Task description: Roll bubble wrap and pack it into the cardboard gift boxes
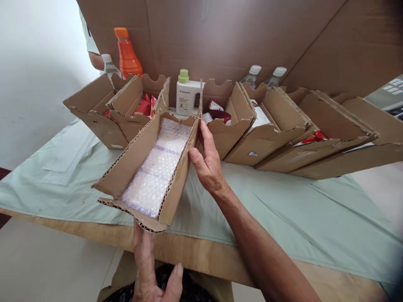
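Note:
A long open cardboard box [179, 197] is tilted toward me over the table's front edge. Bubble-wrapped things [151, 172], white with purple bands, lie in a row along its bottom; what the wrap covers I cannot make out. My left hand [147, 268] supports the box's near end from below, fingers stretched up against it and thumb apart; its fingertips are hidden by the cardboard. Against the right wall rests my right hand [208, 161], its fingers along the side and thumb near the top edge. Between them the two hands hold the box.
Similar cardboard boxes [233, 138] with red and white packets stand on the green cloth [283, 209]. Behind are a white detergent bottle [185, 98], an orange bottle [129, 56] and clear bottles [252, 77]. Bubble wrap sheets [71, 151] lie left. Beyond a cardboard panel [220, 37], a person's arm [96, 61] shows.

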Tool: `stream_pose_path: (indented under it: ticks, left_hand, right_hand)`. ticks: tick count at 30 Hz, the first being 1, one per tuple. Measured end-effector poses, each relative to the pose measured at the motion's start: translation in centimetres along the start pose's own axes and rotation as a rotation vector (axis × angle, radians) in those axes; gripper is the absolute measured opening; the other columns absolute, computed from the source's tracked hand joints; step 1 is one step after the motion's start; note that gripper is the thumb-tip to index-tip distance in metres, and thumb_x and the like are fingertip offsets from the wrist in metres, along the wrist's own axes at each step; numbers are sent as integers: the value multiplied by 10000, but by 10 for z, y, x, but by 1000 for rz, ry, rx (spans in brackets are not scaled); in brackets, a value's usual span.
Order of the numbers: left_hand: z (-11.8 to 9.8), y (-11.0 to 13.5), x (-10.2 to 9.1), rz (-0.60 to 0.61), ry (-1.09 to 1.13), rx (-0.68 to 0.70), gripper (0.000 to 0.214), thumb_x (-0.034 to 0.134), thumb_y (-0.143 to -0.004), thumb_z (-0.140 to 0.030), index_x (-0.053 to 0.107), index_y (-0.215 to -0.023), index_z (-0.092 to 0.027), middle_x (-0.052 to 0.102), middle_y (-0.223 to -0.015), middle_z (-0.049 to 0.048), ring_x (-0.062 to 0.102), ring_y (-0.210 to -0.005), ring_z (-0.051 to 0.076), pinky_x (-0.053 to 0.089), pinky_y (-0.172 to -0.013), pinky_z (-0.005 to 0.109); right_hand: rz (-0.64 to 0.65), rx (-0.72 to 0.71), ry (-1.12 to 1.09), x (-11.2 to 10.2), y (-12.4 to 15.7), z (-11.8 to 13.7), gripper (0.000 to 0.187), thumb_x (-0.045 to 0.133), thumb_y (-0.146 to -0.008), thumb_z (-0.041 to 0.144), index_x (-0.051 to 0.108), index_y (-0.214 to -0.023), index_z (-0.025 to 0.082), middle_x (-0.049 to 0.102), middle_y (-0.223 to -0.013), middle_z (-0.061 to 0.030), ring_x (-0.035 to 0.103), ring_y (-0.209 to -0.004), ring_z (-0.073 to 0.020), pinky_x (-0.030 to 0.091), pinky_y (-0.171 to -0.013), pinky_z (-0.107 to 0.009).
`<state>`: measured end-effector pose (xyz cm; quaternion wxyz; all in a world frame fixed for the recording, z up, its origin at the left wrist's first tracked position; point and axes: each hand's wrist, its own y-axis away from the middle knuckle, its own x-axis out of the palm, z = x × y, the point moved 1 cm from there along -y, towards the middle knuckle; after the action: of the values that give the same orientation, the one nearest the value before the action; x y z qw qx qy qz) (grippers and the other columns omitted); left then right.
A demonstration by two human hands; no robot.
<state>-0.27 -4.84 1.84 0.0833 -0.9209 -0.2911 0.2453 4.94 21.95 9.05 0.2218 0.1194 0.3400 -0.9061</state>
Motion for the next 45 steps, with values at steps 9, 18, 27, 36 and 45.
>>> stream_pose_path:
  ticks: [9,18,27,36,45]
  left_hand:
    - [-5,-6,18,-113,76,68,1067,811,-819,-230,196,-1682,-358,80,-1786,58,76,-1630,450,430,-1224,615]
    - [-9,-70,29,100,-9,177,947,583,-920,-127,76,-1689,-347,-45,-1790,88,22,-1644,404,304,-1249,689]
    - [26,-191,71,316,-168,180,952,654,-904,-329,121,-1674,-163,69,-1761,243,123,-1633,409,231,-1284,647]
    - [35,-124,35,696,-663,475,703,516,-1018,-567,394,-1612,-210,324,-1701,218,249,-1598,432,174,-1266,685]
    - [52,-62,6,432,-530,756,530,546,-1015,-538,628,-1370,-153,643,-1471,160,524,-1435,367,298,-1259,581]
  right_hand:
    - [-126,-206,90,15,12,1,589,333,-1099,538,336,-1629,283,345,-1694,-84,320,-1578,-248,284,-1306,-528]
    - [-238,333,-43,12,69,-59,638,446,-1003,667,580,-1408,193,571,-1510,-161,549,-1400,-300,406,-1215,-552]
    - [-322,481,-110,12,71,-65,518,474,-1002,586,584,-1333,203,654,-1385,-150,648,-1241,-265,505,-1095,-498]
    - [-165,412,18,7,73,-63,340,553,-966,400,663,-1225,210,715,-1234,-120,675,-1129,-250,554,-978,-443]
    - [174,37,151,63,-31,22,592,508,-971,221,420,-1556,238,740,-878,4,659,-707,-155,543,-742,-298]
